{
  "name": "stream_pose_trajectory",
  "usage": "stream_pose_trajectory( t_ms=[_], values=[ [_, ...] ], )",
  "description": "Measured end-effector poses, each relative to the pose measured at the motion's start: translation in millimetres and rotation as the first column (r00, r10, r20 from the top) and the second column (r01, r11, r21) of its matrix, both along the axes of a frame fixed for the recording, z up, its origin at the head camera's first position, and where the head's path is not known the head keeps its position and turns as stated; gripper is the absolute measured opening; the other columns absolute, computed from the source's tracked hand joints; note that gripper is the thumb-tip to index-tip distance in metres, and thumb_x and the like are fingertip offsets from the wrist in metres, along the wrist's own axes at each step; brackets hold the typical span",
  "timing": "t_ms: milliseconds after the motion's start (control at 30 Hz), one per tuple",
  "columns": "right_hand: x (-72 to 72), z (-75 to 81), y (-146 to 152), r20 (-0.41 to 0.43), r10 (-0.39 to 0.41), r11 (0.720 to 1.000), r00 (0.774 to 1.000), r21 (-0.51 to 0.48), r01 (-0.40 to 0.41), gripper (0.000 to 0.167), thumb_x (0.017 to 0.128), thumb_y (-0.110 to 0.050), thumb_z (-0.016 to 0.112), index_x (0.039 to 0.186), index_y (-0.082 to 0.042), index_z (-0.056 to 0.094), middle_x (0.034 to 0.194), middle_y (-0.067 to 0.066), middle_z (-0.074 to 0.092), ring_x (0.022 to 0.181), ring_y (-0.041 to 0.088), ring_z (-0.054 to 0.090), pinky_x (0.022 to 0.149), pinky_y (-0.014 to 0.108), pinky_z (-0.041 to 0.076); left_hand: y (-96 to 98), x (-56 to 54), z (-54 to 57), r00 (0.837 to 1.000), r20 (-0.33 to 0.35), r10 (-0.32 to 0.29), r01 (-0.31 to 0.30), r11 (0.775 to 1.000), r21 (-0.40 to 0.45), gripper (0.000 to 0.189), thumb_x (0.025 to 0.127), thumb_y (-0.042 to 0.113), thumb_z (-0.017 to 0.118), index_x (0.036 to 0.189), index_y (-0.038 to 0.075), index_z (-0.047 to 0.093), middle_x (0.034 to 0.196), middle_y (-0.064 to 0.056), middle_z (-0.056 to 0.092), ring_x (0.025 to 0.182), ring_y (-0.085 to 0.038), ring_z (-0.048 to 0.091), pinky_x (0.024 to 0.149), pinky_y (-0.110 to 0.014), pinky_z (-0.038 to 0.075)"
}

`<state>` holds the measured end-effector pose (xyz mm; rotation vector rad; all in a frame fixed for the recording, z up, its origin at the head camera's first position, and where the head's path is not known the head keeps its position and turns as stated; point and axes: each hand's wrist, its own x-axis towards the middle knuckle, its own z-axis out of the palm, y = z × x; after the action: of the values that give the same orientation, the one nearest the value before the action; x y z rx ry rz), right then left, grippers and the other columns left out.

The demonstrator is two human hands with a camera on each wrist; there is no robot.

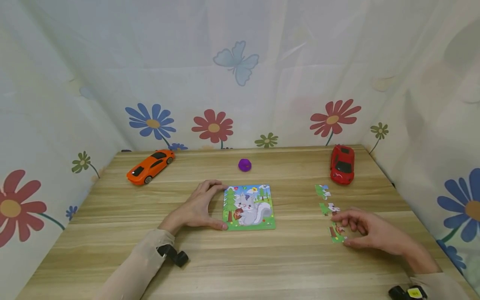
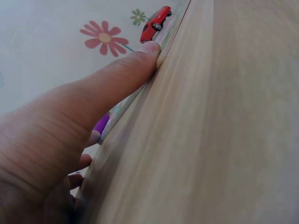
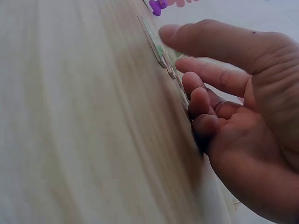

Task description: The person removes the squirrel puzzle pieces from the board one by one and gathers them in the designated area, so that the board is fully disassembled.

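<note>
A square picture puzzle [image 1: 248,207] of a grey squirrel with an acorn lies flat on the wooden table. My left hand [image 1: 200,205] rests at its left side, thumb tip [image 2: 148,49] on the near left corner and forefinger at the far left one. To the right, three loose jigsaw pieces form a column: a far piece [image 1: 322,191], a middle piece [image 1: 325,209] and a near piece [image 1: 335,234]. My right hand [image 1: 375,234] is beside the near piece, thumb and forefinger apart at its edges, the other fingers loosely bent.
An orange toy car [image 1: 151,167] stands at the back left and a red toy car [image 1: 342,164] at the back right. Between them sits a small purple object [image 1: 245,165]. Flower-printed curtain [image 1: 240,96] encloses the table [image 1: 232,266] at the back and sides.
</note>
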<state>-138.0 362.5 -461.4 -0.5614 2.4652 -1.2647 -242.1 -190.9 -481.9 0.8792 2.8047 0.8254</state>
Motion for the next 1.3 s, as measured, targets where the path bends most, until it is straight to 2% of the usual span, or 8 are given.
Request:
stream_pose_trajectory(
  t_ms=[200,300,433,533,667,900,1167,1300],
  values=[
    [-4.2,11.1,-5.2,-0.016,-0.042,0.998,0.999,-0.044,0.041,0.052,0.099,-0.014,0.086,0.145,-0.003,0.065,0.117,0.015,0.061,0.102,0.022,0.059,0.08,0.022,0.054,0.8,-0.7,0.4,1.0,0.005,0.007,-0.007,1.0,-0.006,0.128,0.064,0.08,0.096,0.169,0.026,0.046,0.174,-0.009,0.032,0.162,-0.036,0.029,0.131,-0.069,0.029],
    [-9.6,21.8,-14.9,-0.104,-0.066,0.996,0.992,-0.07,0.059,0.052,0.098,-0.01,0.086,0.144,0.001,0.064,0.116,0.019,0.062,0.099,0.026,0.059,0.078,0.022,0.054,-0.1,0.1,0.3,1.0,0.011,0.007,-0.006,1.0,-0.005,0.128,0.064,0.081,0.096,0.169,0.026,0.046,0.174,-0.009,0.032,0.162,-0.036,0.029,0.13,-0.069,0.029],
    [-22.6,37.7,-32.5,-0.237,-0.121,0.992,0.964,-0.065,0.108,0.053,0.098,-0.011,0.087,0.146,-0.006,0.063,0.116,0.02,0.062,0.094,0.03,0.059,0.07,0.026,0.052,-1.1,0.3,-0.5,1.0,0.016,0.004,-0.004,1.0,0.0,0.129,0.064,0.08,0.096,0.169,0.025,0.046,0.174,-0.009,0.032,0.162,-0.037,0.028,0.13,-0.07,0.029],
    [-34.6,49.0,-48.6,-0.295,-0.136,0.99,0.946,-0.065,0.122,0.061,0.098,-0.013,0.088,0.152,-0.013,0.06,0.123,0.014,0.064,0.096,0.028,0.061,0.071,0.027,0.055,-1.5,-0.3,-1.9,1.0,0.017,0.004,-0.004,1.0,0.002,0.129,0.064,0.08,0.096,0.169,0.026,0.046,0.174,-0.009,0.032,0.162,-0.036,0.028,0.13,-0.069,0.029],
    [-49.7,60.5,-72.7,-0.342,-0.116,0.993,0.932,-0.068,0.098,0.074,0.097,-0.013,0.089,0.161,-0.015,0.052,0.142,0.008,0.064,0.109,0.022,0.064,0.081,0.028,0.059,-1.7,-1.3,-2.9,1.0,0.015,0.004,-0.005,1.0,0.006,0.128,0.064,0.08,0.097,0.169,0.025,0.046,0.174,-0.009,0.032,0.162,-0.036,0.028,0.13,-0.069,0.029],
    [-71.0,69.2,-114.8,-0.334,-0.096,0.994,0.938,-0.088,0.071,0.083,0.097,-0.019,0.09,0.167,-0.017,0.046,0.158,0.01,0.057,0.131,0.031,0.062,0.098,0.03,0.057,-1.0,-2.1,-2.7,1.0,0.012,0.001,-0.001,1.0,0.006,0.129,0.064,0.079,0.097,0.169,0.025,0.046,0.174,-0.008,0.032,0.162,-0.035,0.027,0.131,-0.069,0.028],
    [-89.7,69.0,-150.1,-0.307,-0.094,0.989,0.947,-0.141,0.052,0.087,0.093,-0.016,0.093,0.167,-0.015,0.046,0.158,0.014,0.058,0.134,0.032,0.062,0.105,0.049,0.056,-0.7,-1.7,-1.4,1.0,0.014,-0.006,0.005,1.0,0.014,0.129,0.064,0.078,0.098,0.169,0.024,0.046,0.174,-0.01,0.032,0.162,-0.036,0.027,0.13,-0.069,0.029],
    [-94.5,72.0,-163.0,-0.297,-0.085,0.988,0.951,-0.15,0.041,0.087,0.094,-0.02,0.093,0.167,-0.016,0.046,0.157,0.014,0.059,0.136,0.037,0.061,0.107,0.053,0.055,-1.6,-2.0,-1.7,1.0,0.01,-0.004,0.004,1.0,0.009,0.129,0.064,0.079,0.097,0.17,0.024,0.046,0.174,-0.01,0.032,0.162,-0.036,0.027,0.13,-0.069,0.029]
  ],
)
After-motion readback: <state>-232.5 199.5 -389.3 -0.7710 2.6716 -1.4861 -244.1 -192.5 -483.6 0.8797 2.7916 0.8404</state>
